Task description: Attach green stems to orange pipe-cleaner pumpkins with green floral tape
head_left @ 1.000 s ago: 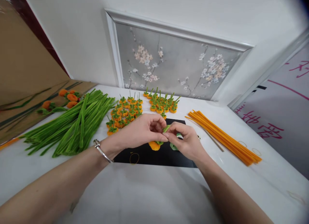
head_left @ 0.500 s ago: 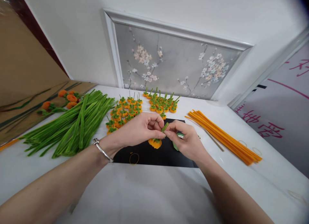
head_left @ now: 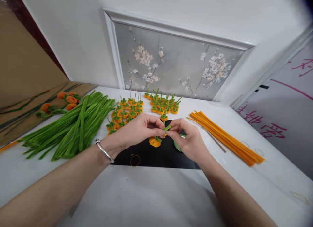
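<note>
Head view looks down on a pale bench (head_left: 137, 194), its near stretch crossed by both forearms. A bracelet (head_left: 105, 151) sits on the left wrist; it could snag on something if that arm swept low across the work.

Beyond lies a black mat (head_left: 158, 160), with a thin band (head_left: 135, 160) near its front edge. Being loose and light, the band could cling to a passing sleeve or fuzzy stem.

Over the mat, the left hand (head_left: 139, 131) and right hand (head_left: 189, 139) meet, thumbs and fingers of both pinching a short green strip (head_left: 167, 127). The grip is small and the strip looks soft, so it could slip out, or bend askew if the two hands pull unevenly. An orange head (head_left: 155, 142) with a green collar is just under the left fingers; whether it hangs from them or rests on the mat, I cannot tell. A careless thumb might crush its ridges. Partly hidden behind the right hand is a green roll (head_left: 177, 145), which a wrist could nudge.

Off to the left fans a heap of green stems (head_left: 70, 126); to the right lie orange stems (head_left: 227, 139). Both piles look loose enough to scatter if brushed.

Farther back, finished-looking heads stand in a left group (head_left: 124, 114) and a right group (head_left: 166, 105). The left forearm and hand are close to the former, so an outward elbow or knuckle could topple some.
</note>
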Demonstrator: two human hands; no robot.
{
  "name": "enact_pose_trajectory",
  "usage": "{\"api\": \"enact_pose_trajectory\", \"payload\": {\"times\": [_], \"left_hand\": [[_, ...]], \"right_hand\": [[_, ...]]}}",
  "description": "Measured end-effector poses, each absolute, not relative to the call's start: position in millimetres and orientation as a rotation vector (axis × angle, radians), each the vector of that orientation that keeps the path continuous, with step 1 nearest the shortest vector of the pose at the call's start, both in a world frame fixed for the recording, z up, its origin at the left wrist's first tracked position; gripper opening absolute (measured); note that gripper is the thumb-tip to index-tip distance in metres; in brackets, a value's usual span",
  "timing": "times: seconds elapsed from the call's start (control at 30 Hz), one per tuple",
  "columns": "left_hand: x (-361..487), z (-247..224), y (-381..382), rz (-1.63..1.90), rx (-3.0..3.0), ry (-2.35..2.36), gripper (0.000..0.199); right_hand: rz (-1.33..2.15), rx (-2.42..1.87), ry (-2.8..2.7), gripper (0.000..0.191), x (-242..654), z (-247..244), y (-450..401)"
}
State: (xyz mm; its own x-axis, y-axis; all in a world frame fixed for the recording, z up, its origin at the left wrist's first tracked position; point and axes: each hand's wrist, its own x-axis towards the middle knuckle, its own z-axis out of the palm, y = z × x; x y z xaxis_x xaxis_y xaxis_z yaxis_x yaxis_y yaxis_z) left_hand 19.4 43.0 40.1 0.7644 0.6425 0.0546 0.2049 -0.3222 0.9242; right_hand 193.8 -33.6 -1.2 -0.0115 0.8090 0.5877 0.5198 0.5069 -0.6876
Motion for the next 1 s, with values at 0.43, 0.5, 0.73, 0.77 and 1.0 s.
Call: {"api": "enact_pose_trajectory", "payload": {"times": [0.43, 0.5, 0.73, 0.77, 1.0], "left_hand": [[23.9, 38.3, 35.2, 0.603, 2.034, 0.59, 0.021], [22.5, 38.1, 34.5, 0.619, 2.059, 0.589, 0.028], [20.6, 41.7, 30.8, 0.594, 2.292, 0.719, 0.025], [20.8, 42.1, 30.1, 0.592, 2.31, 0.737, 0.022], [20.3, 45.8, 29.7, 0.567, 2.428, 0.799, 0.013]], "right_hand": [[0.304, -1.122, -1.694, 0.012, 197.1, 0.4, -33.4], [0.29, -1.118, -1.737, 0.016, 198.6, 1.5, -32.9], [0.092, -1.129, -1.845, 0.014, 198.4, 0.0, -30.0], [0.088, -1.127, -1.846, 0.014, 197.6, -0.1, -30.1], [0.271, -1.123, -1.755, 0.014, 194.7, 0.3, -32.5]]}}
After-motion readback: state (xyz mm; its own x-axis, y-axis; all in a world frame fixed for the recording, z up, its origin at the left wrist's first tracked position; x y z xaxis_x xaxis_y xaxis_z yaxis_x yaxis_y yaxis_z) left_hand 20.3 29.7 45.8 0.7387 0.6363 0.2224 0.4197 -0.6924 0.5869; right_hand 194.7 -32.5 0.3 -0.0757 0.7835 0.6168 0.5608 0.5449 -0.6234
